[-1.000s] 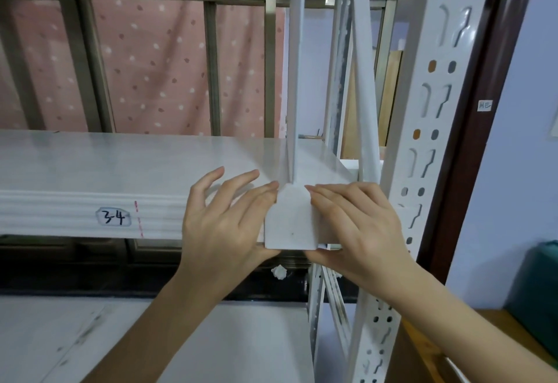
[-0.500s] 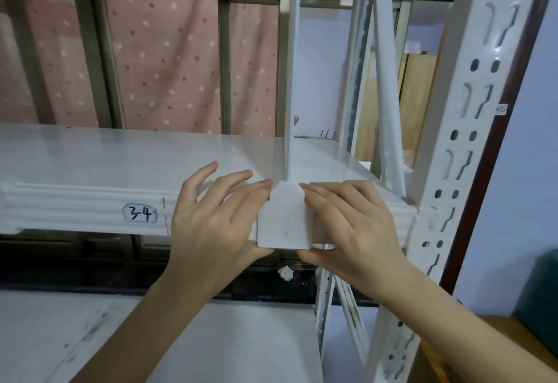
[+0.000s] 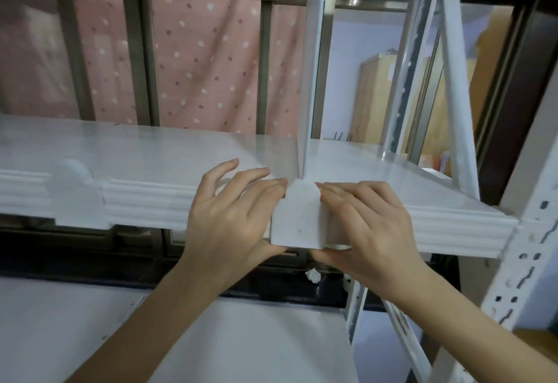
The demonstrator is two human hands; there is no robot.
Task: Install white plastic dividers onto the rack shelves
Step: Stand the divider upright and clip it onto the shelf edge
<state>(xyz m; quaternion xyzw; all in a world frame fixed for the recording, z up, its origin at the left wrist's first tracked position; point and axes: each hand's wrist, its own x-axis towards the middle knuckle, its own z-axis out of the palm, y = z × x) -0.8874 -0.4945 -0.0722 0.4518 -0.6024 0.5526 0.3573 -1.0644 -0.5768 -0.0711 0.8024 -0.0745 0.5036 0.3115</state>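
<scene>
— Both hands' grip? — Left hand (image 3: 232,219) and right hand (image 3: 367,225) pinch the white divider's clip (image 3: 297,219), thumbs beneath.
— Where is it? — On the shelf's ribbed front edge (image 3: 145,201), the divider (image 3: 312,65) rising upright.

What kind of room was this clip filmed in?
Probably a storeroom in a home or small shop. A white metal rack with a slotted upright fills the view, a pink dotted curtain covers a barred window, and a wooden cabinet stands behind.
</scene>
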